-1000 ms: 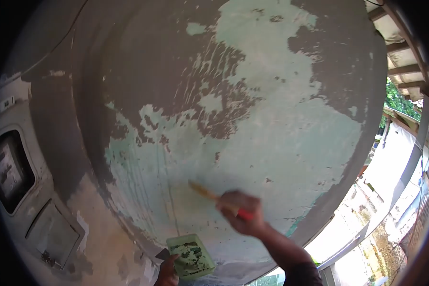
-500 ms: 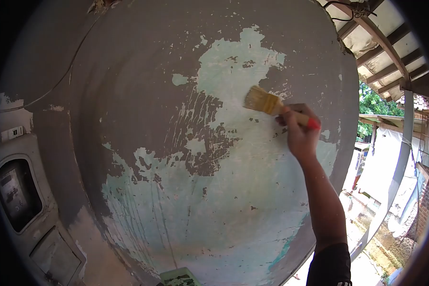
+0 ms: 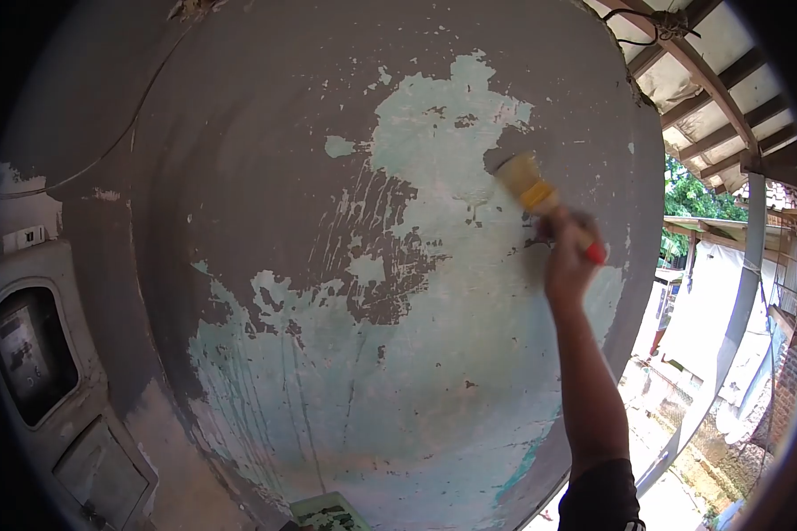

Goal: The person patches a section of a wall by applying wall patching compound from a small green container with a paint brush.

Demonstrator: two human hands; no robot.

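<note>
My right hand (image 3: 571, 257) is raised against the wall, its fingers closed around the handle of a paintbrush (image 3: 540, 196). The brush has pale bristles, a yellowish band and a red handle end; motion blurs it slightly. Its bristles point up and left, at the wall (image 3: 496, 292), where grey paint has come away from a pale green layer. Just left of the bristles is a small wet mark with a short drip. A green tray (image 3: 332, 511) with dark, patchy contents shows at the bottom edge. My left hand is not seen.
An electric meter box (image 3: 31, 354) is on the wall at the left, with a thin cable (image 3: 119, 142) above it. Beyond the wall's right edge stand a post (image 3: 751, 248) and a wooden roof frame (image 3: 708, 75). Darker streaks run down the lower wall.
My right hand has moved the paintbrush right, and the bristles have tilted further upward. A wet mark with a drip now shows where the bristles were. The tray shows slightly more at the bottom.
</note>
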